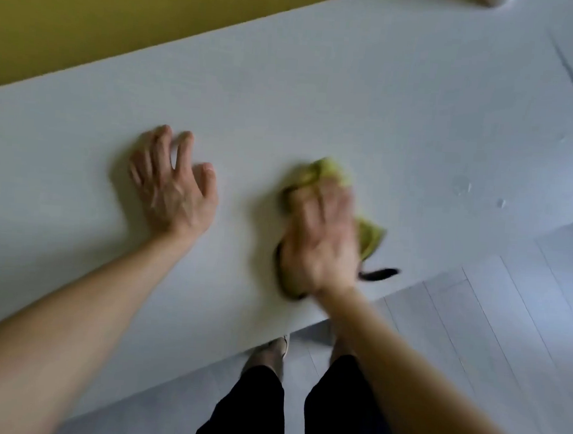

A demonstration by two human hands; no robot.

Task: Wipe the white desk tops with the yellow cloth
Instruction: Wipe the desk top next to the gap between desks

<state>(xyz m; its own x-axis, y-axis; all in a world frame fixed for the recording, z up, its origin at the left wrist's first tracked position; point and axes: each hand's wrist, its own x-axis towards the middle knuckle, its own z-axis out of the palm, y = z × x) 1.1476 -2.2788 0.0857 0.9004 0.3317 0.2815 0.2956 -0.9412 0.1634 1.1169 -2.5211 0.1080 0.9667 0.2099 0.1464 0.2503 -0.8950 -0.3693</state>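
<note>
Risk first: the cloth (331, 171) lies on the desk (319, 101) under the right hand (320, 239), near the front edge. A dark strip (379, 274) sticks out just behind the cloth, toward that edge; I cannot tell what it is. A stroke pulled too far back could drag the cloth off to the floor (507, 314). The hand only presses, so w/ a fast stroke the cloth may bunch up or slip out. The drops (463, 187), right of the cloth and well apart, look not yet wiped and are easy to miss.

Pose: right hand palm down on the cloth, fingers approx. straight, grip wide, pressing and not pinching; the blur leaves some doubt. Left hand (173, 186), left of the cloth and apart from it, has fingers spread w/ tips on the desk, grip wide, holding nothing, prob. bracing.
</note>
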